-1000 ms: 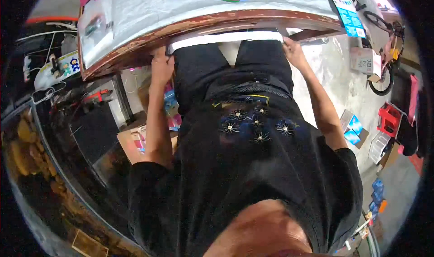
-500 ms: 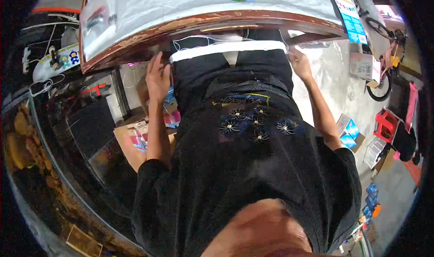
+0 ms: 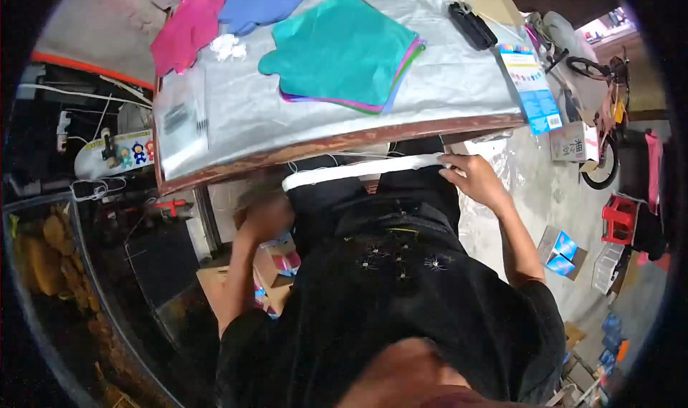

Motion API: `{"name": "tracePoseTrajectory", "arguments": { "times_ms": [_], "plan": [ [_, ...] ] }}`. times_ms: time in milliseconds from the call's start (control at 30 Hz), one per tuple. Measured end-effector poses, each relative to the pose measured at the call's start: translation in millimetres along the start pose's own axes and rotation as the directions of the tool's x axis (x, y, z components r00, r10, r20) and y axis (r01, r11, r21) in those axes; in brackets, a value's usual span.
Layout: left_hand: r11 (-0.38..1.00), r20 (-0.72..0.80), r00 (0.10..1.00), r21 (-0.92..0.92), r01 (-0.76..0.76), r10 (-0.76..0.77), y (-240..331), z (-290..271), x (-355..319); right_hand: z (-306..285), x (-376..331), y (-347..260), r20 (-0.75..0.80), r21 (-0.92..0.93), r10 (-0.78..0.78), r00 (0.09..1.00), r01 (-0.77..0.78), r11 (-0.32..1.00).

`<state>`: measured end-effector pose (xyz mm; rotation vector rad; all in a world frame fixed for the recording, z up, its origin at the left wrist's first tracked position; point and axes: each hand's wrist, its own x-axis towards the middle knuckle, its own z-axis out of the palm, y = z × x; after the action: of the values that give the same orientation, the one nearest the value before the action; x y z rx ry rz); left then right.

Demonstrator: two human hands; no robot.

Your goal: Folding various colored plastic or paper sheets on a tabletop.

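A long white strip (image 3: 365,170) lies across my thighs just below the table edge, its left end a little lower than its right. Thin white cords (image 3: 304,164) loop out behind it. My right hand (image 3: 474,180) has its thumb and fingers pinched on the strip's right end. Beside the left end is my left hand (image 3: 266,214), smeared by motion and dark, so its fingers do not show clearly. On the table in front lies a stack of coloured sheets with a teal one (image 3: 342,53) on top.
The table (image 3: 344,137) has a worn brown edge and a silvery cover. On it are pink cloth (image 3: 190,31), a black object (image 3: 471,26) and a blue-white package (image 3: 532,89) at the right edge. Open cardboard boxes (image 3: 272,279) stand at my left; a bicycle (image 3: 605,150) is at right.
The view has shifted so more of the tabletop shows. My right hand has closed on the strip's right end, and that end has risen. My left hand has moved and blurred.
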<state>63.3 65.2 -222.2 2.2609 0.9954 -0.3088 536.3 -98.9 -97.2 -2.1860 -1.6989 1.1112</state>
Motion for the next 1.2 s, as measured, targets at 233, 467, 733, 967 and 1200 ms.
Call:
{"name": "tracePoseTrajectory", "arguments": {
  "times_ms": [233,467,733,967,1200],
  "plan": [
    [0.87,-0.105,0.994,-0.49,-0.054,0.002,121,-184,19,-83,54,-49,-0.512,-0.096,-0.331,0.793,0.33,0.939],
    [0.928,-0.624,0.695,0.151,-0.341,0.358,74,-222,140,-114,168,-27,-0.432,-0.354,-0.555,0.711,0.432,0.829],
    [0.927,-0.547,0.781,-0.028,-0.375,0.3,89,-222,158,-118,174,-34,-0.401,-0.255,-0.471,0.786,0.398,0.881],
    [0.918,-0.589,0.756,-0.059,-0.391,0.284,88,-218,154,-122,190,-23,-0.435,-0.184,-0.455,0.777,0.418,0.89],
    [0.911,-0.6,0.736,-0.029,-0.411,0.313,81,-217,157,-136,209,-64,-0.288,-0.217,-0.332,0.898,0.277,0.936]
  ]
}}
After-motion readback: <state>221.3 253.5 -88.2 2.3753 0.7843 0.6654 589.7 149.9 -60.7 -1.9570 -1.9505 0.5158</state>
